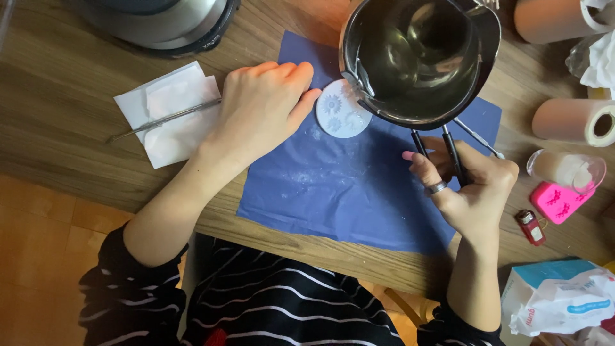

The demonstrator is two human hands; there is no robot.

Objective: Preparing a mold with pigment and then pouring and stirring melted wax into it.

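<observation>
Right hand [477,186] clenched around melting pot [419,61] handle, tilting it at twelve o'clock; left hand [262,106] flat, ungripping, steadying round silicone mould [339,115] at three o'clock.

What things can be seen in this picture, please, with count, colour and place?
pot: 1, shiny metal, held tilted above the round mould
round mould: 1, pale white, on the blue sheet
blue sheet: 1, dark blue, table centre
paper napkin: 1, white, left of the sheet
metal tool: 1, silver, lying on the napkin
tape rolls: 2, peach, right edge
pink mould: 1, pink, right
plastic cup: 1, clear, right
table: 1, brown wood
left hand: touching the round mould
right hand: grip closed on the pot's handle
</observation>
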